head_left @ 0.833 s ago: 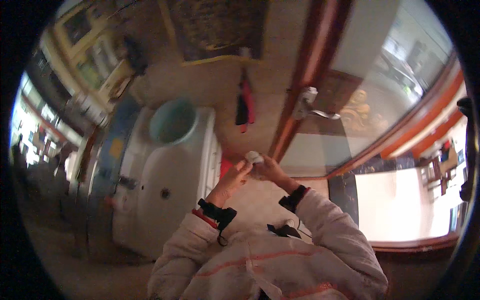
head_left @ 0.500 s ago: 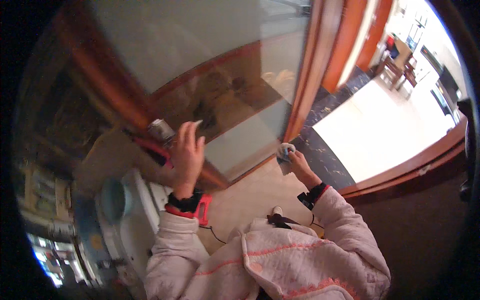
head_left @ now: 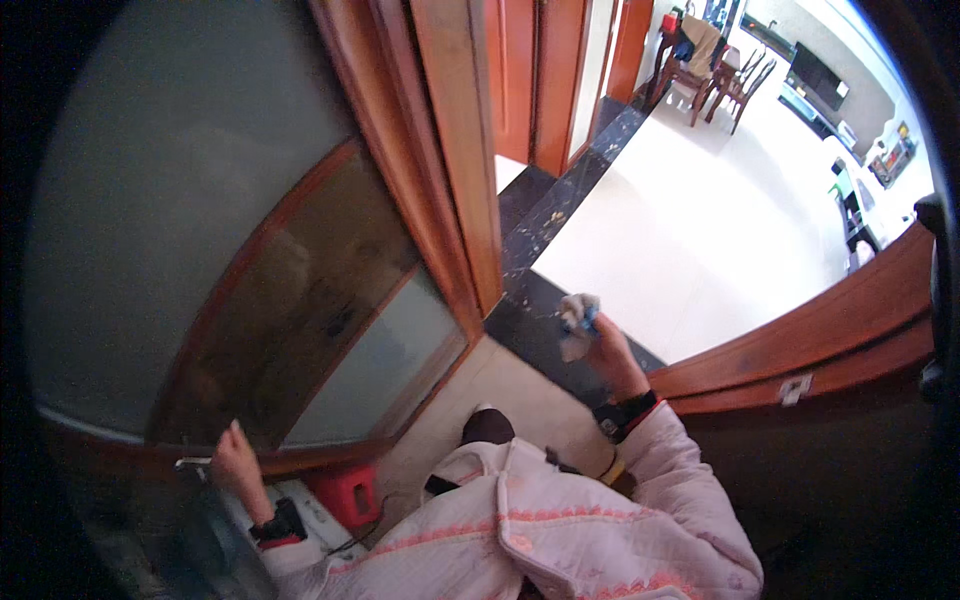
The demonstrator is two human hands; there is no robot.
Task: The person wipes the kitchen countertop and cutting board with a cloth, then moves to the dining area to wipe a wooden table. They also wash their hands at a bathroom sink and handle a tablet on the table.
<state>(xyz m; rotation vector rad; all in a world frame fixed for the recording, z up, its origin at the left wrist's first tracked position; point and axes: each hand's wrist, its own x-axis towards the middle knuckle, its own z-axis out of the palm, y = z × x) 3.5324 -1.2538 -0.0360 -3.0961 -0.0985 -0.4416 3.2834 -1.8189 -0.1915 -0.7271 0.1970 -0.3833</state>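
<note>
My left hand (head_left: 236, 466) is at the lower left, closed, its fingers curled at the silver door handle (head_left: 192, 463). The handle sits on the edge of a brown wooden door with frosted glass panels (head_left: 372, 368). My right hand (head_left: 612, 358) is raised in front of the doorway, closed around a crumpled grey-white and blue cloth (head_left: 578, 318). The cloth sticks out above the fingers and hangs a little below them; its exact shape is blurred. Dark bands circle both wrists.
Below the door's edge stands a red plastic stool (head_left: 345, 495) beside a white cabinet (head_left: 305, 515), with a dark cable nearby. A dark stone threshold (head_left: 545, 325) leads to a bright tiled room with wooden chairs (head_left: 740, 95). A wooden door frame (head_left: 800, 372) runs along the right.
My view has turned right toward the doorway. My left hand has gone from open fingers near the handle to closed at it. The right hand still holds the cloth.
</note>
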